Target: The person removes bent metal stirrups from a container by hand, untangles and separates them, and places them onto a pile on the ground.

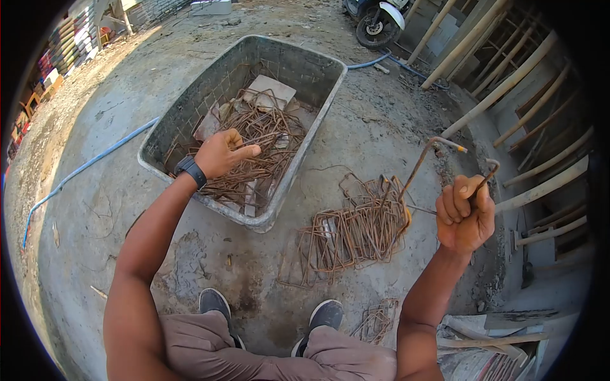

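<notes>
My left hand (219,154), with a dark watch on its wrist, reaches over a grey plastic tub (145,150). Its fingers are curled, and a thin rusty rod seems to pass between them and the thumb, above a tangle of rebar stirrups (264,166). On the right, my right hand (467,213) is raised in a fist around a bent rebar piece (491,166), whose hooked end sticks out above the fist. Just left of that fist, a hooked rod (416,166) with an orange tip rises from the stirrup pile (356,222) on the ground.
Flat broken slabs (269,93) lie in the tub. A blue hose (95,159) runs along the concrete. Wooden poles (502,79) lean at the right, and a motorbike wheel (376,28) stands behind. A smaller wire bundle (376,320) lies near my right shoe (324,317).
</notes>
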Motion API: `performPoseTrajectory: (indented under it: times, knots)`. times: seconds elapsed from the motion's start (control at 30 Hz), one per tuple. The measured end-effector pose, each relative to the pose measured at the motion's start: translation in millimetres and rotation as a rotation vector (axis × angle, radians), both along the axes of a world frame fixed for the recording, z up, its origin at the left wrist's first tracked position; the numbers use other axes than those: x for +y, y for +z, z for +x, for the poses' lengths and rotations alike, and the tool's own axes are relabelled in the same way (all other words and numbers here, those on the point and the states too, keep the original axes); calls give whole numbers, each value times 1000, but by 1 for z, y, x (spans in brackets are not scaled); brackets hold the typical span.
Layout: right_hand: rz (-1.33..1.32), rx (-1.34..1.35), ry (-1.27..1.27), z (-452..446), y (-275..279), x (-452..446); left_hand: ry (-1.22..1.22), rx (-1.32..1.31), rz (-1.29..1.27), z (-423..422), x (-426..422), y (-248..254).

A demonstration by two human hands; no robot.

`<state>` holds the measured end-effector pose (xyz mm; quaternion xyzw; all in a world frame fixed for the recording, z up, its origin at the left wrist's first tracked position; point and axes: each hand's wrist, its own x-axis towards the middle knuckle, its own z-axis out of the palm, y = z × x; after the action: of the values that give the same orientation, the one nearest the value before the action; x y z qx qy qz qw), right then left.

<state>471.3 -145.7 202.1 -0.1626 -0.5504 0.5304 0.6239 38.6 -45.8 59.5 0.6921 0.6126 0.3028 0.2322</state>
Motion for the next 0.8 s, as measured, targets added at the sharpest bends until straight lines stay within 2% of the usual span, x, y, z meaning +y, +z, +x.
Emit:
performPoseTrajectory:
  times: [0.17,0.27,0.4,0.5,0.6,0.63,0.7,0.77,0.8]
  knots:
    - [-136,-119,-110,12,-17,-12,-208,124,-192,44,-10,-24]
    - [-220,-132,-139,17,-27,-15,-235,3,-234,47,-6,-39]
    - [-273,-142,-117,10,-34,-17,-253,-75,-397,52,-11,-29]
    - [-279,-137,-81,-1,-38,-16,-113,268,-143,56,-23,-21]
    - [-279,-99,-46,-16,-37,-13,-183,261,549,77,-39,17]
    - [-277,-82,-38,-21,-37,-12,-288,176,520,85,-48,30]
    - [-291,-53,-19,-30,-40,-9,-529,-34,244,108,-73,48]
    - [-310,-35,-10,-41,-41,-6,-642,-369,83,144,-97,34]
    - [-322,-32,-11,-47,-42,-4,-619,-424,137,164,-104,11]
